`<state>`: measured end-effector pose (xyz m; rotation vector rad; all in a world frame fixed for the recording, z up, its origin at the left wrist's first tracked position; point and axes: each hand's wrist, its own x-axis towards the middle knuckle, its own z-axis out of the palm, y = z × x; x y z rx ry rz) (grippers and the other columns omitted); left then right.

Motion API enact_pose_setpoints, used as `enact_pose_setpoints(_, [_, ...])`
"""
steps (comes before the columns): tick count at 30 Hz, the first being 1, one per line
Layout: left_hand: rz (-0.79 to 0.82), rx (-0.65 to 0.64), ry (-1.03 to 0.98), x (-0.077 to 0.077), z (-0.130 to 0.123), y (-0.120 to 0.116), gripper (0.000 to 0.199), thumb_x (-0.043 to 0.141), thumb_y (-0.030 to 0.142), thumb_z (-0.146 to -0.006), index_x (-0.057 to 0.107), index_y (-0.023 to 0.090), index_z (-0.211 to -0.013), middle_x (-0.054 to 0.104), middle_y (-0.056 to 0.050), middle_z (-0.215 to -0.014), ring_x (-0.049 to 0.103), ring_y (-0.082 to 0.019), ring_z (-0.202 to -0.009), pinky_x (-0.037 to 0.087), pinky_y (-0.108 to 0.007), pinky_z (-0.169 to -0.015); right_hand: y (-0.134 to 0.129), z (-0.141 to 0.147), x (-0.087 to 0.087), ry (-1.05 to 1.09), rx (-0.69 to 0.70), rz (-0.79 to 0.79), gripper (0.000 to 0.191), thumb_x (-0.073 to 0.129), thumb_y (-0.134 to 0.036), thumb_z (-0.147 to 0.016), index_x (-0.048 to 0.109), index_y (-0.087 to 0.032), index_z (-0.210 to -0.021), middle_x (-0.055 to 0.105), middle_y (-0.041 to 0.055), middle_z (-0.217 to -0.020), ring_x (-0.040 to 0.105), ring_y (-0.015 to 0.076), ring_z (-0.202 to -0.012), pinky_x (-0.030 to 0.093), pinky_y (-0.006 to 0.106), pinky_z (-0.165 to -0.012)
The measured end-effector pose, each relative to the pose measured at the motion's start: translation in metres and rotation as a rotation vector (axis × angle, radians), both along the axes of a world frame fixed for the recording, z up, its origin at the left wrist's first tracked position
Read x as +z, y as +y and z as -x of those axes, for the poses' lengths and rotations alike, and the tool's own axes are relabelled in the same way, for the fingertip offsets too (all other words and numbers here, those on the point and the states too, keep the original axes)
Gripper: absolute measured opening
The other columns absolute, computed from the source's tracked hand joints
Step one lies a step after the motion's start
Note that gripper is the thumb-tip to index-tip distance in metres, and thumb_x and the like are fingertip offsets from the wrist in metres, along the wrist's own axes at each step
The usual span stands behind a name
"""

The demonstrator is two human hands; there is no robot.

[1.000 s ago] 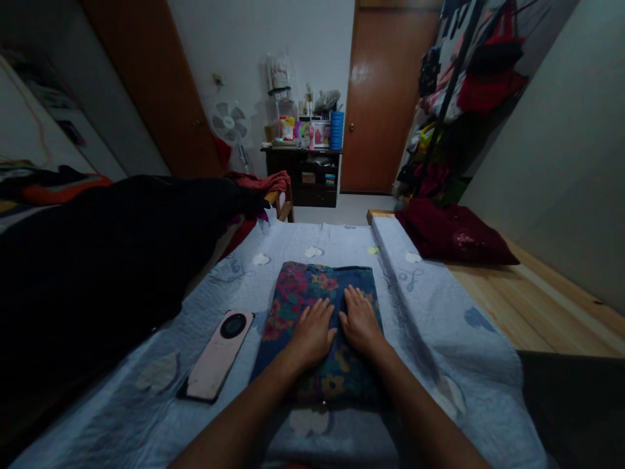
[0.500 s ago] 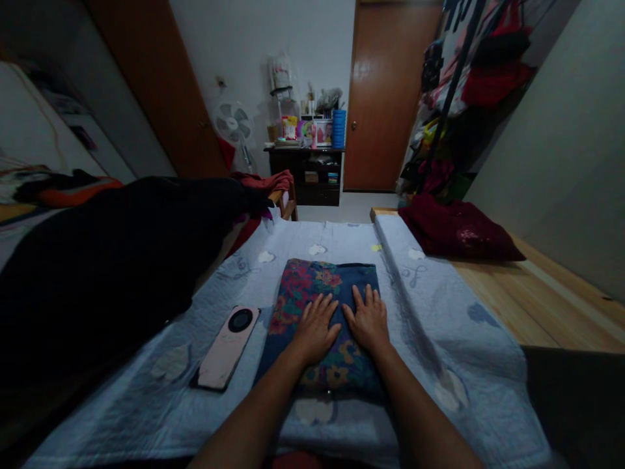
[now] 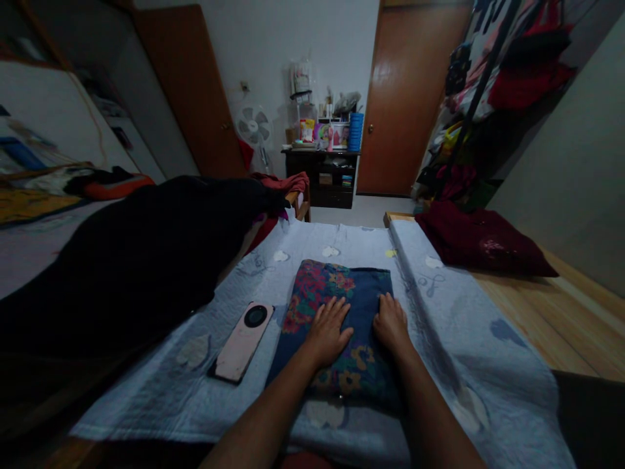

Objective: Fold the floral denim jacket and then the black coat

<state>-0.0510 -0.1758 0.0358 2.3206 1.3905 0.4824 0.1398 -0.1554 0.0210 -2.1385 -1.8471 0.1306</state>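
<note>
A folded dark blue garment (image 3: 364, 290) with red and yellow flowers lies on the bed in front of me. Its near edge shows a small shiny spot, perhaps a button. Flat on its middle rests my left hand (image 3: 328, 331), fingers stretched out and thumb apart. My right hand (image 3: 392, 324) is at the garment's right edge with its fingers curled, seemingly gripping the cloth there; the fingertips are partly hidden. To the left of the garment, a pink phone (image 3: 243, 345) with a round black camera lies face down on the sheet.
A light blue quilted sheet (image 3: 336, 236) covers the bed. Black cloth (image 3: 146, 254) is heaped along the left. A maroon cloth bundle (image 3: 483, 241) lies on the wooden boards (image 3: 517, 306) at right. Beyond stand a fan (image 3: 252, 125), a dark cabinet (image 3: 317, 185) and a door (image 3: 401, 104).
My right hand has shifted from lying spread on the garment's right part to its right edge, fingers now curled. My left hand stays flat. The whole view has turned slightly left.
</note>
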Motion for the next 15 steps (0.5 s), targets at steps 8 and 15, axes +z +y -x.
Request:
enact_pose_setpoints(8, [-0.039, 0.162, -0.402, 0.000, 0.011, 0.010, 0.034, 0.043, 0.023, -0.090, 0.058, 0.020, -0.120, 0.060, -0.008, -0.128, 0.052, -0.019, -0.124, 0.039, -0.040, -0.108, -0.021, 0.051, 0.014, 0.055, 0.356, -0.056, 0.051, 0.038, -0.027, -0.093, 0.042, -0.016, -0.142, 0.033, 0.0106, -0.153, 0.024, 0.0258, -0.143, 0.024, 0.047, -0.113])
enact_pose_setpoints(15, [-0.275, 0.503, -0.267, 0.009, 0.050, 0.060, 0.041, 0.058, 0.016, -0.075, 0.057, 0.021, -0.116, 0.056, -0.011, -0.128, 0.047, -0.027, -0.127, 0.035, -0.046, -0.110, -0.028, 0.059, 0.015, 0.012, 0.303, 0.039, 0.051, 0.040, -0.039, -0.093, 0.040, -0.029, -0.144, 0.028, 0.0046, -0.156, 0.017, 0.0312, -0.144, 0.013, 0.064, -0.110])
